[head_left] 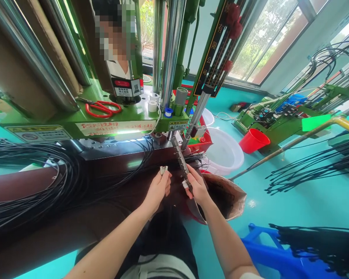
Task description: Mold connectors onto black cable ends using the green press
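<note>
My left hand point(159, 186) is closed around a few small pale metal-looking pieces point(163, 170); their tips stick up above the thumb, and their exact kind is too small to tell. To its right, my right hand point(198, 186) grips a long narrow metal bar point(178, 155) by its near end. The bar carries a row of small fittings and slants up toward the press. Something white point(185, 184) is at a fingertip of my right hand. Black cables point(133, 162) run across the dark bench behind my left hand, and more cable ends point(196, 157) lie beside the bar.
A green press point(128, 112) with steel columns stands ahead, red-handled scissors point(103, 109) on its plate. A large cable bundle point(66, 174) lies left. Right are an open sack point(235, 197), a white tub point(227, 149), a red bucket point(254, 140) and a blue stool point(264, 248). A person is behind the press.
</note>
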A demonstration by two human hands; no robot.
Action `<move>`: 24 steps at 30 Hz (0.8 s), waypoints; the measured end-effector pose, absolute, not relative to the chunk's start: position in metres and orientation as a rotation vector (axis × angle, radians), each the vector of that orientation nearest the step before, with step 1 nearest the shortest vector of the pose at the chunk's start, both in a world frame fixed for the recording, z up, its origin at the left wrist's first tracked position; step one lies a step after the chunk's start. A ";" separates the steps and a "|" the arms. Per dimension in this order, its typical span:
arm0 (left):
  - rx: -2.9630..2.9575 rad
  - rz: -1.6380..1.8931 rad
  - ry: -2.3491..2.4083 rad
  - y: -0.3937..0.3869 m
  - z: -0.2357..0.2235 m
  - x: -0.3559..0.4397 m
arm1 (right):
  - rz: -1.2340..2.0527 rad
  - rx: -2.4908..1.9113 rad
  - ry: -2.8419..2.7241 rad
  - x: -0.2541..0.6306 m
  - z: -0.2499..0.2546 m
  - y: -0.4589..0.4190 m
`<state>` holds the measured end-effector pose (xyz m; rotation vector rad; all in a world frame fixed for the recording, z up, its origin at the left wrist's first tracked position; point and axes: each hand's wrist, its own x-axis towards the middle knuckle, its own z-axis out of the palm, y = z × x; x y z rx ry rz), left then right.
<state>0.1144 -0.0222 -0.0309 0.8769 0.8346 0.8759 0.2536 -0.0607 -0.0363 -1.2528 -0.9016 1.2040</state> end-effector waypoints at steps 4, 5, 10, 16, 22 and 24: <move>0.853 0.715 0.827 -0.021 -0.031 0.119 | 1.236 -1.231 -0.876 0.255 -0.033 -0.061; 0.861 0.679 0.821 -0.021 -0.031 0.120 | 1.243 -1.227 -0.882 0.255 -0.034 -0.061; 0.926 0.620 0.810 -0.021 -0.029 0.123 | 1.256 -1.222 -0.940 0.258 -0.038 -0.062; 0.984 0.727 0.918 -0.024 -0.033 0.126 | 1.279 -1.247 -0.937 0.258 -0.036 -0.062; 0.882 0.697 0.890 -0.021 -0.035 0.125 | 1.304 -1.228 -0.958 0.259 -0.034 -0.061; 0.873 0.710 0.894 -0.020 -0.035 0.124 | 1.311 -1.223 -0.955 0.259 -0.034 -0.061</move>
